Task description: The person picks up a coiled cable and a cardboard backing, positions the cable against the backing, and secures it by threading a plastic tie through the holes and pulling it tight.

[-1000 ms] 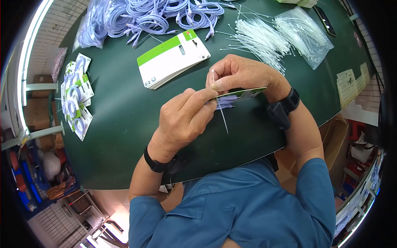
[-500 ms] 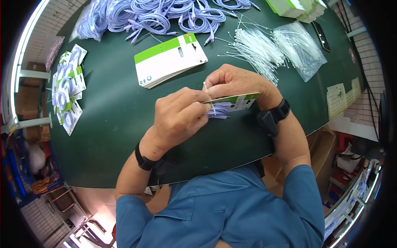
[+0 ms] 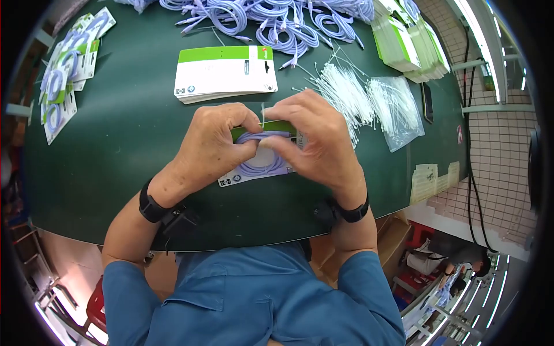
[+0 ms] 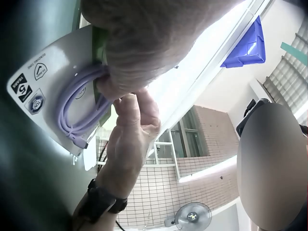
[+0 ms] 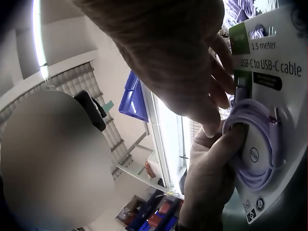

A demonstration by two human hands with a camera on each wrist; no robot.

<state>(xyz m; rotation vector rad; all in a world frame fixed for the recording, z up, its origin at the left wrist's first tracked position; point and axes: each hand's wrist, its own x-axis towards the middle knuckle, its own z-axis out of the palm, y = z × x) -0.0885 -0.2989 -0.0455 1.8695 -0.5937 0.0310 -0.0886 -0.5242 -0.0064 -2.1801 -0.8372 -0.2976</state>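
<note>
A lilac USB-C cable [image 3: 261, 168] lies coiled on the face of a white and green packaging card [image 3: 229, 179]. My left hand [image 3: 210, 135] grips card and coil at the left, its thumb [image 5: 230, 143] inside the loop. A thin white cable tie [image 3: 263, 109] stands up at the card's top edge, between the two index fingers. My right hand [image 3: 317, 135] arches over the card's right part. Its thumb is near the coil and its index fingertip is beside the tie, with a gap between them. In the left wrist view, the right hand [image 4: 129, 139] is close to the left fingers.
Behind the hands lies a stack of flat cards [image 3: 225, 72]. Loose cable ties [image 3: 340, 86] and a bag of ties [image 3: 395, 109] lie to the right, near a phone [image 3: 427, 102]. Coiled cables [image 3: 283, 29] fill the back; cards with cables [image 3: 70, 60] lie left.
The card has turned from edge-on to face up, showing the coil. My right hand has come from behind the card to its front right. The head view has swung right.
</note>
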